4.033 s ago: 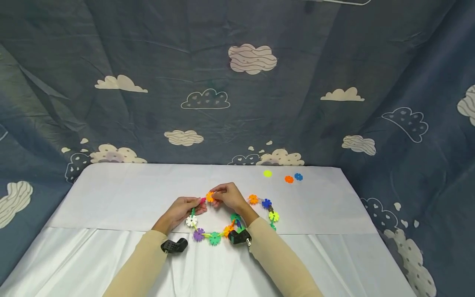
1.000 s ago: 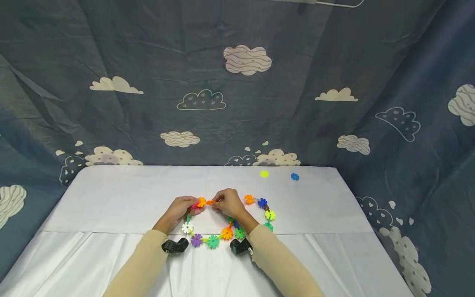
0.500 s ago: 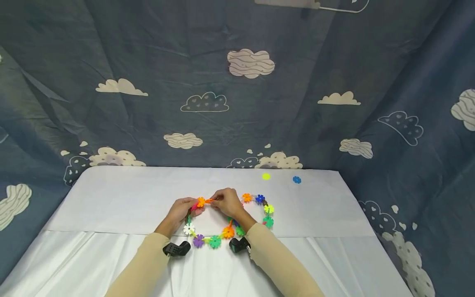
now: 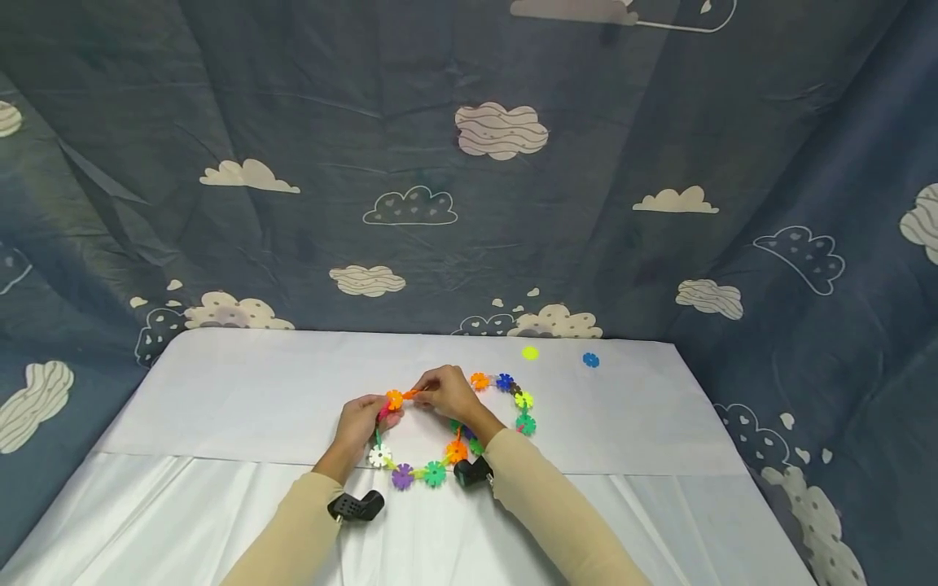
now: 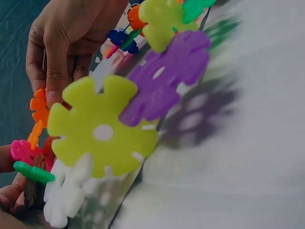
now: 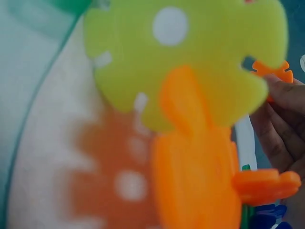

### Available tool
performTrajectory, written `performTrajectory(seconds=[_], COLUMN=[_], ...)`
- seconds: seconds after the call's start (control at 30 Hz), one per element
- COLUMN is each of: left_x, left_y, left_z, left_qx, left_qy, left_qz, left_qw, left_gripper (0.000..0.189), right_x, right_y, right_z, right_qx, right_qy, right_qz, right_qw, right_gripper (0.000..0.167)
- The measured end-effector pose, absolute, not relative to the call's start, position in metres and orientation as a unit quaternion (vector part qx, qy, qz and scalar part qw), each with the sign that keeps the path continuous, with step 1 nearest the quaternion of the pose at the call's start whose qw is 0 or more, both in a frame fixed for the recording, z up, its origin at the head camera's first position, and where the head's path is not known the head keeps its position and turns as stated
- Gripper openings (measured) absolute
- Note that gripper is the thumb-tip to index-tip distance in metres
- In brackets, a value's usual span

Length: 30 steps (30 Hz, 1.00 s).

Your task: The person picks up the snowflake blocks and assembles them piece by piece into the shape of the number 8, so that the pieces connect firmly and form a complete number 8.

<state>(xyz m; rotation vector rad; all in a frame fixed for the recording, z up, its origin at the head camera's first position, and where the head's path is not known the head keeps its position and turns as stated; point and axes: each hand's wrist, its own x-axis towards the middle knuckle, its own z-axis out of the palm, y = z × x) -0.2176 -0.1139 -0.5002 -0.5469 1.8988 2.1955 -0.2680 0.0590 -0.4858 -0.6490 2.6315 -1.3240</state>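
Note:
A chain of slotted, flower-shaped plastic interlocking discs curves over the table in front of me. My left hand (image 4: 359,423) grips it near its left end, around the pink disc (image 5: 25,151), just past a brown and a green one. Beyond the pink sits an orange disc (image 4: 394,400). My right hand (image 4: 449,392) pinches another orange disc (image 5: 39,107) between thumb and fingers, its edge at that end disc. Lower in the chain are white (image 4: 379,456), purple (image 4: 402,477) and green (image 4: 435,474) discs. Part of the chain is hidden under my right forearm.
The chain's other end, an orange disc (image 4: 479,382), lies right of my right hand, followed by blue, brown, yellow and green ones. A loose yellow disc (image 4: 530,352) and a loose blue disc (image 4: 590,360) lie at the back of the white-covered table (image 4: 256,391). A cloud-print curtain (image 4: 410,268) hangs behind.
The loose orange disc beside the blue one has left the back of the table; my right hand now holds an orange disc against the chain's end. The chain's right part has shifted slightly left.

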Motion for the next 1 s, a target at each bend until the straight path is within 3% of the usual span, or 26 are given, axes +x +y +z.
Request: performTrajectory(seconds=[0.47,0.87,1.0], left_x=[-0.212,-0.217,-0.216], left_y=[-0.106,-0.122,-0.123], left_z=[-0.500,-0.491,-0.494], left_qx=[-0.169,-0.069,-0.065], left_qy=[0.645,0.765,0.763], left_qz=[0.741,0.621,0.622], left_qw=[0.081,0.155,0.162], left_gripper=[0.026,0.023,0.022], right_x=[-0.264,-0.264,-0.262], right_y=[0.057,0.063,0.072], right_z=[-0.484,-0.477,-0.474], right_qx=[-0.219,-0.262,-0.256], right_qy=[0.863,0.852,0.860], right_qz=[-0.453,-0.446,-0.433], right_qw=[0.046,0.077,0.091], right_gripper=[0.004,0.004,0.015])
